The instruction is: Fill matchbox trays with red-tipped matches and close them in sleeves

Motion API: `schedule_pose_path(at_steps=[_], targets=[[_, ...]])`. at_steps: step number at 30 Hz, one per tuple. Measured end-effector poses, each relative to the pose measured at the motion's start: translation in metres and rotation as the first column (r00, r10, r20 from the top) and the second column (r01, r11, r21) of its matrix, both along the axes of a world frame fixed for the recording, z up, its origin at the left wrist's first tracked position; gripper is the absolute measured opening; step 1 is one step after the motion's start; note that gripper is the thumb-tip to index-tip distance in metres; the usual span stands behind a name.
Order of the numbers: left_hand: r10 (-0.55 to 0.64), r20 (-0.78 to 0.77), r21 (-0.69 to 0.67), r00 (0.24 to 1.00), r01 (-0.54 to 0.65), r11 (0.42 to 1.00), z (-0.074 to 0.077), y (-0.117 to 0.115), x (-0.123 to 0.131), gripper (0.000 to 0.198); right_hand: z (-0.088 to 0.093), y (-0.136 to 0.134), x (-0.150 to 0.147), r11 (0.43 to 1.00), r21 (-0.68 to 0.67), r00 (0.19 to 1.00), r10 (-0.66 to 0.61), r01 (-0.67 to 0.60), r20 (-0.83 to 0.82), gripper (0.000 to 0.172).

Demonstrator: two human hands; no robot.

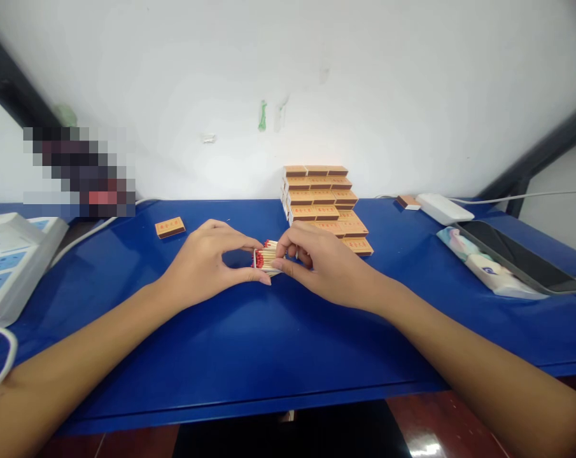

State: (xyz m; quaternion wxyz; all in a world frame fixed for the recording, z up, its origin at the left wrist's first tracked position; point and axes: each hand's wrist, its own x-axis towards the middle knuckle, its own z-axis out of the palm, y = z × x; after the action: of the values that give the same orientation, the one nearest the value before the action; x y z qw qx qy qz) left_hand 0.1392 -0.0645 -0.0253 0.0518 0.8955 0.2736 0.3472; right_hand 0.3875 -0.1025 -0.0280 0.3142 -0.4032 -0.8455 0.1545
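Both hands meet at the middle of a blue table (268, 343). Between them is an open matchbox tray (267, 259) full of red-tipped matches. My left hand (206, 261) pinches the tray's left end with thumb and fingers. My right hand (323, 261) grips its right end, fingers curled over the matches. Just behind my right hand rises a stepped stack of tan matchboxes (323, 203) against the white wall.
A single matchbox (170, 227) lies at the back left. Another small box (408, 201) and a white power adapter (443, 208) sit at the back right. A phone on a patterned case (502, 261) lies at the right. A white power strip (6, 261) with cables is at the left edge.
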Motion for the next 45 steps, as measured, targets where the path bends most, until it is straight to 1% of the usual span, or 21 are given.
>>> schedule_pose_path(at_steps=[5, 9, 11, 13, 16, 20, 25, 29, 34, 41, 45], targets=[[-0.013, -0.010, -0.007, 1.000, 0.013, 1.000, -0.001, -0.001, 0.000, 0.041, -0.002, 0.001, -0.001, 1.000, -0.016, 0.999, -0.002, 0.001, -0.038, 0.010], [-0.028, -0.025, -0.017, 0.999, 0.028, 0.999, 0.000, -0.003, 0.000, 0.041, -0.004, 0.003, -0.002, 0.996, -0.012, 0.994, -0.089, 0.088, -0.070, 0.010], [-0.035, -0.027, -0.021, 0.999, 0.035, 0.999, 0.000, -0.004, 0.001, 0.041, -0.005, 0.005, -0.002, 0.990, -0.035, 0.987, -0.137, 0.135, -0.087, 0.014], [-0.038, -0.026, -0.023, 0.999, 0.038, 0.999, 0.001, -0.005, 0.001, 0.041, -0.006, 0.006, -0.003, 0.986, -0.074, 0.983, -0.157, 0.150, -0.099, 0.019], [-0.041, -0.021, -0.017, 0.999, 0.040, 0.999, 0.001, -0.005, 0.001, 0.040, -0.007, 0.006, -0.005, 0.984, -0.114, 0.983, -0.151, 0.139, -0.106, 0.026], [-0.088, -0.001, -0.001, 0.996, 0.088, 0.996, -0.001, -0.005, 0.002, 0.040, -0.006, 0.002, -0.009, 0.980, -0.140, 0.978, -0.159, 0.141, -0.132, 0.030], [-0.123, -0.003, -0.042, 0.992, 0.122, 0.992, 0.000, -0.007, 0.005, 0.039, -0.008, -0.001, -0.013, 0.967, -0.236, 0.975, -0.141, 0.098, -0.173, 0.038], [-0.112, -0.007, -0.071, 0.994, 0.111, 0.991, 0.001, -0.008, 0.005, 0.039, -0.009, -0.001, -0.013, 0.961, -0.268, 0.974, -0.124, 0.070, -0.189, 0.036], [-0.094, 0.016, -0.072, 0.995, 0.095, 0.993, 0.000, -0.007, 0.003, 0.036, -0.008, 0.000, -0.011, 0.950, -0.308, 0.970, -0.116, 0.046, -0.211, 0.036], [-0.114, 0.043, -0.096, 0.993, 0.117, 0.988, 0.000, -0.007, 0.003, 0.039, -0.002, 0.000, -0.012, 0.900, -0.434, 0.952, -0.109, -0.026, -0.285, 0.036], [-0.097, 0.065, -0.120, 0.993, 0.104, 0.987, 0.001, -0.008, 0.003, 0.040, -0.002, 0.000, -0.013, 0.890, -0.455, 0.944, -0.111, -0.045, -0.310, 0.035]])
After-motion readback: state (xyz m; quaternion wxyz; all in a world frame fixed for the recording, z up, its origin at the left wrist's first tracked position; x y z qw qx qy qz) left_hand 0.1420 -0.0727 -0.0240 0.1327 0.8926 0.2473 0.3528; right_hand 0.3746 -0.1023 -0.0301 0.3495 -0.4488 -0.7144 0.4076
